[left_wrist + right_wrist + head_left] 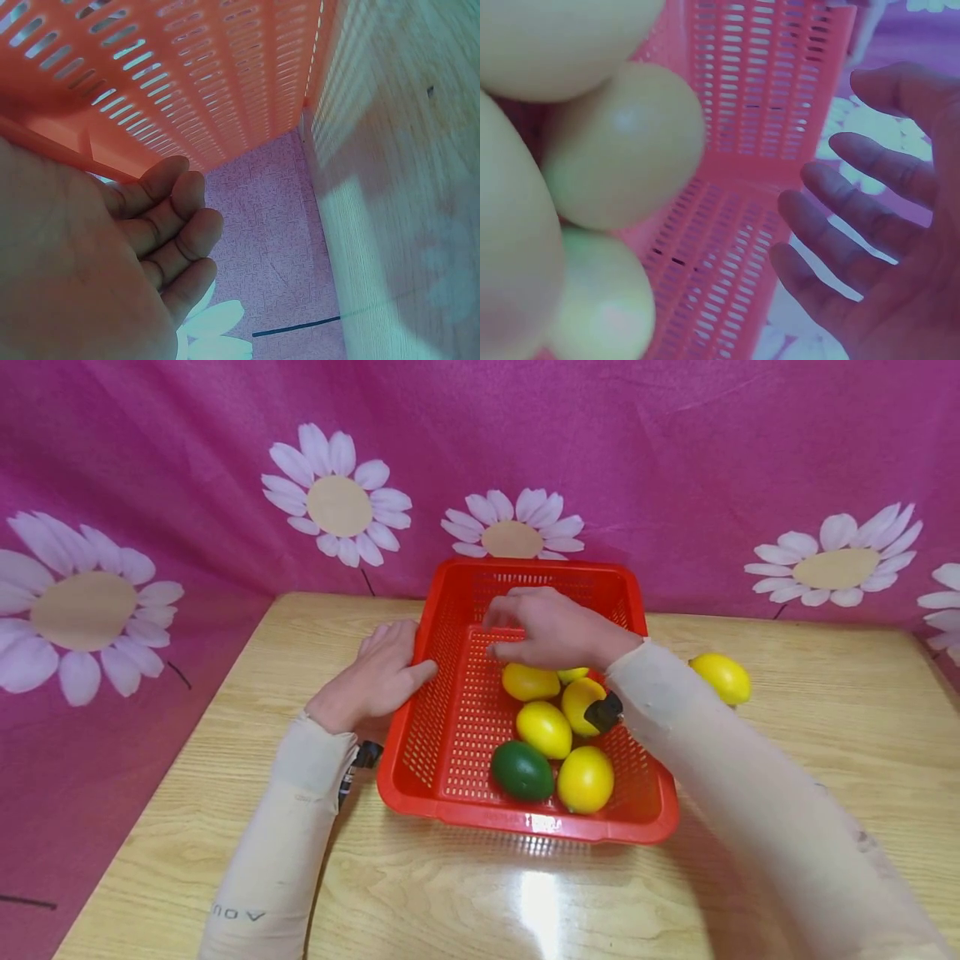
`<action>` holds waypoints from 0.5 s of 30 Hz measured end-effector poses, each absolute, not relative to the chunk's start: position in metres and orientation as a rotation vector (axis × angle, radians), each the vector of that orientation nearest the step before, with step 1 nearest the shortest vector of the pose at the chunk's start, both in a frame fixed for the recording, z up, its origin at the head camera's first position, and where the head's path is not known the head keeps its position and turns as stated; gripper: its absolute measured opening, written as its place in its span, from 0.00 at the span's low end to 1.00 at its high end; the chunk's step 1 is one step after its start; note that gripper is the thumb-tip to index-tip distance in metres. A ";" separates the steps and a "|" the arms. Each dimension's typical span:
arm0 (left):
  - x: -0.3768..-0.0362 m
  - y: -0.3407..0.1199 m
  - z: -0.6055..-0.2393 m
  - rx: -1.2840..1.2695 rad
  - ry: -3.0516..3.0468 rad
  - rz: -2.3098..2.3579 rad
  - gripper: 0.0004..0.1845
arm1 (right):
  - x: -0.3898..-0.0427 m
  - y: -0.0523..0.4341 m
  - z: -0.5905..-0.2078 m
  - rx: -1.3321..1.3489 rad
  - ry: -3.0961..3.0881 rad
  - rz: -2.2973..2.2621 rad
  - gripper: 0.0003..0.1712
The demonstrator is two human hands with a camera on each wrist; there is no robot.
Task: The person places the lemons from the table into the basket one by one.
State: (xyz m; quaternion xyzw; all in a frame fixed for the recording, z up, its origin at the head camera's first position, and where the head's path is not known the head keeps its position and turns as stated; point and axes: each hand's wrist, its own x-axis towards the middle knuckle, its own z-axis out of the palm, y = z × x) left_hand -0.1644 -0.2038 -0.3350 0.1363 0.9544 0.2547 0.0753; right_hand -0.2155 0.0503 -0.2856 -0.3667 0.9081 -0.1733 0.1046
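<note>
A red plastic basket (468,822) with slotted walls stands on the table. My left hand (375,681) holds its left rim, thumb over the edge; in the left wrist view the fingers (196,234) lie bent outside the wall. Above the far part of the basket hovers my right hand (551,627), its fingers spread and holding nothing in the right wrist view. Below and nearer lie several yellow lemons (543,730) and one dark green fruit (522,771), gathered in the basket's right half. The right hand and forearm partly hide the farther ones.
Another lemon (722,677) lies on the wooden table (840,735), to the right of the basket beyond my right sleeve. A pink cloth (637,452) with large white flowers hangs behind the table, close to the basket's far rim.
</note>
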 end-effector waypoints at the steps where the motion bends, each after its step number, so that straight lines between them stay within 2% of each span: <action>1: -0.164 -0.204 -0.335 0.408 2.864 0.764 0.26 | -0.215 0.052 -0.283 -1.091 2.686 -0.520 0.22; 15: -0.163 -0.203 -0.335 0.417 2.868 0.760 0.25 | -0.208 0.078 -0.264 -1.035 2.788 -0.563 0.23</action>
